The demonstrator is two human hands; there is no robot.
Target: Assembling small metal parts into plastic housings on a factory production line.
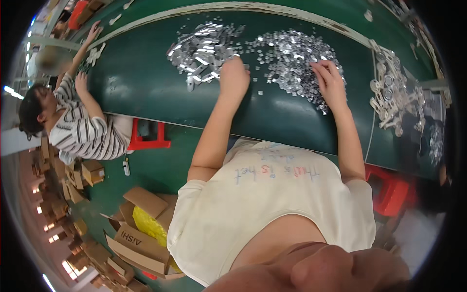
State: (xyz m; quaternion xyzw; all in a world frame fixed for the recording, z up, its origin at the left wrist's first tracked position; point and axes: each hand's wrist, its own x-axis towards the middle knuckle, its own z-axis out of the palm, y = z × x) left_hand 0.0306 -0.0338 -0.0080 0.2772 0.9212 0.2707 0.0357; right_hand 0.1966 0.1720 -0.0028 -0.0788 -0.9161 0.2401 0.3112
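Note:
My left hand (234,78) is closed at the right edge of a heap of oblong, shiny silver metal pieces (202,51). Its fingers curl away from view, so whatever they hold is hidden. My right hand (331,82) reaches over the right side of a wider heap of small, square-looking silver metal pieces (287,61). The thumb and fingertips there come together as in a pinch, and anything between them is too small to make out. Both heaps lie on a dark green work surface (160,92), with a few stray small pieces between them.
White plastic-looking parts (391,92) are piled right of a seam in the surface. A pale rail (194,9) runs along the far edge. At the left a co-worker in a striped top (92,129) reaches over the surface. Behind are a red stool (153,138) and an opened carton (134,246).

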